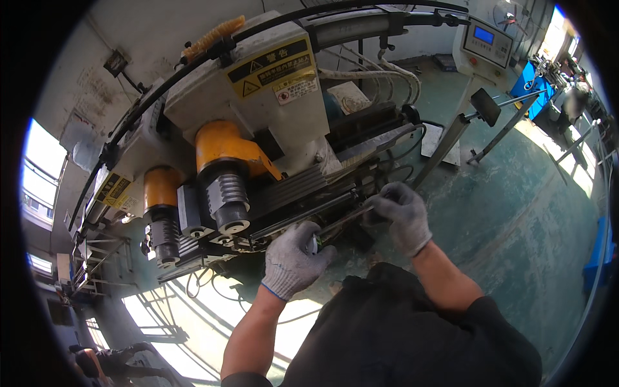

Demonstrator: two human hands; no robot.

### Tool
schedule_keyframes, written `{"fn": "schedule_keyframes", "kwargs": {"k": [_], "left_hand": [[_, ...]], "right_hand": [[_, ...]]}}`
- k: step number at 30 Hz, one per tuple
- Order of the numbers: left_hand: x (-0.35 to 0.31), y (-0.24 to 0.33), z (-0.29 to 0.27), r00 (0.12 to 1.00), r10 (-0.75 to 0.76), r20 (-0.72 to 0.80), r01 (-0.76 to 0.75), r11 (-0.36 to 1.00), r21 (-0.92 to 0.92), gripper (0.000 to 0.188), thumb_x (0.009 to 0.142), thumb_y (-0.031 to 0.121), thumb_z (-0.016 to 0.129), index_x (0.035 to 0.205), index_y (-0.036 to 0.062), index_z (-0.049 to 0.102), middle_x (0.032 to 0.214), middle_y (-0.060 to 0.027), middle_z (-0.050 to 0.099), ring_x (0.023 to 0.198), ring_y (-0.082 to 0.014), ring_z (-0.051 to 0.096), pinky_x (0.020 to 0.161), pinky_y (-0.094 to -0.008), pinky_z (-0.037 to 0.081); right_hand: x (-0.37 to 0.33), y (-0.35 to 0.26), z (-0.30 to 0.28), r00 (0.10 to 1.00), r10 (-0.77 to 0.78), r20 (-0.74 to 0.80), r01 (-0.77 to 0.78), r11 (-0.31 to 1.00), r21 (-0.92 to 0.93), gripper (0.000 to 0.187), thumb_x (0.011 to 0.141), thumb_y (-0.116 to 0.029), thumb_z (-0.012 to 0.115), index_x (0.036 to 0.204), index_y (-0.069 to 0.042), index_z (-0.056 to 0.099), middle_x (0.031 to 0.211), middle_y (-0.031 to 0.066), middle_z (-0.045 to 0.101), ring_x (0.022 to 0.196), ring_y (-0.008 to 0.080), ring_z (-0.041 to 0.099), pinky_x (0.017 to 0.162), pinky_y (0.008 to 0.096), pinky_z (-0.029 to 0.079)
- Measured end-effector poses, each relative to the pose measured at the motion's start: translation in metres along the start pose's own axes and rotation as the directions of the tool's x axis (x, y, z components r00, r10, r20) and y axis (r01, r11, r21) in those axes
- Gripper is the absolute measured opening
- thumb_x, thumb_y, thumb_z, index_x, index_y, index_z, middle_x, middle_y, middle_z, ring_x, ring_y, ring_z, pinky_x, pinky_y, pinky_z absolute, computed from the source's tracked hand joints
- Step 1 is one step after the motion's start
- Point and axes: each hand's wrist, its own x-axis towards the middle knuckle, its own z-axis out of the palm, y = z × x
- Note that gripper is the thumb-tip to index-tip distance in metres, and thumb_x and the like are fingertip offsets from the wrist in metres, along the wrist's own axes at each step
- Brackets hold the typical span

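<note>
My left hand [293,258], in a grey knit glove, is closed around a small silvery and green case that looks like a tape measure [314,244], mostly hidden by the fingers. A thin, narrow strip [345,220] runs from beside it up to my right hand [403,216], also gloved. The right fingers are bent and pinch near the strip's far end; their exact grip is blurred. Both hands are in front of the machine's dark rail [290,193]. Left of them, two black ribbed cylinders [227,197] hang below orange housings [221,145].
The large grey machine [277,116] with yellow warning labels fills the upper left. A control panel [487,42] on a stand is at the far right, near a black pad [485,107] on a metal post. Another person [119,361] is at the lower left. Sunlight falls on the green floor [503,245].
</note>
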Motion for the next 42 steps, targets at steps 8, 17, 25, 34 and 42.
{"fn": "schedule_keyframes", "kwargs": {"k": [8, 17, 25, 34, 42], "left_hand": [[-0.054, -0.100, -0.056, 0.905, -0.395, -0.157, 0.402, 0.916, 0.013, 0.027, 0.091, 0.020, 0.079, 0.113, 0.0060, 0.084, 0.108, -0.0200, 0.082, 0.099, -0.0417, 0.081, 0.091, -0.0496, 0.064], [-0.011, -0.051, -0.022, 0.952, -0.137, -0.272, 0.181, 0.973, 0.145, 0.011, 0.100, 0.017, 0.080, 0.102, 0.0064, 0.080, 0.093, -0.0195, 0.076, 0.084, -0.0419, 0.077, 0.076, -0.0497, 0.060], [-0.021, -0.082, -0.027, 0.872, -0.244, -0.425, 0.372, 0.893, 0.253, 0.029, 0.103, 0.033, 0.085, 0.104, 0.0042, 0.081, 0.096, -0.0229, 0.077, 0.089, -0.0468, 0.076, 0.079, -0.0547, 0.058], [-0.015, -0.117, -0.031, 0.821, -0.317, -0.475, 0.464, 0.855, 0.232, 0.046, 0.101, 0.042, 0.091, 0.115, -0.0014, 0.083, 0.108, -0.0282, 0.082, 0.101, -0.0512, 0.079, 0.090, -0.0580, 0.060], [0.002, -0.104, -0.013, 0.766, -0.352, -0.538, 0.514, 0.838, 0.182, 0.056, 0.101, 0.045, 0.091, 0.117, -0.0078, 0.081, 0.111, -0.0315, 0.084, 0.103, -0.0510, 0.081, 0.092, -0.0568, 0.062]], "right_hand": [[0.116, -0.140, -0.309, 0.661, -0.180, -0.728, 0.424, 0.890, 0.166, 0.014, 0.116, -0.021, 0.075, 0.116, -0.007, 0.078, 0.098, 0.0040, 0.076, 0.087, 0.0216, 0.075, 0.077, 0.0400, 0.064], [0.059, 0.008, -0.061, 0.976, 0.005, -0.218, 0.057, 0.960, 0.275, 0.030, 0.116, -0.027, 0.079, 0.125, 0.001, 0.081, 0.100, 0.0084, 0.079, 0.070, 0.0190, 0.074, 0.062, 0.0367, 0.062], [0.113, -0.018, -0.088, 0.881, 0.011, -0.472, 0.065, 0.987, 0.145, 0.022, 0.114, -0.018, 0.078, 0.114, 0.004, 0.079, 0.085, 0.0079, 0.077, 0.060, 0.0164, 0.070, 0.054, 0.0332, 0.056], [0.158, -0.031, -0.150, 0.820, -0.070, -0.568, 0.122, 0.991, 0.054, 0.016, 0.111, -0.018, 0.080, 0.111, -0.002, 0.081, 0.091, 0.0055, 0.079, 0.060, 0.0144, 0.069, 0.056, 0.0329, 0.059], [0.165, -0.025, -0.165, 0.793, -0.061, -0.606, 0.108, 0.993, 0.041, 0.015, 0.110, -0.019, 0.081, 0.110, -0.004, 0.082, 0.087, 0.0033, 0.074, 0.063, 0.0138, 0.068, 0.056, 0.0331, 0.058]]}}
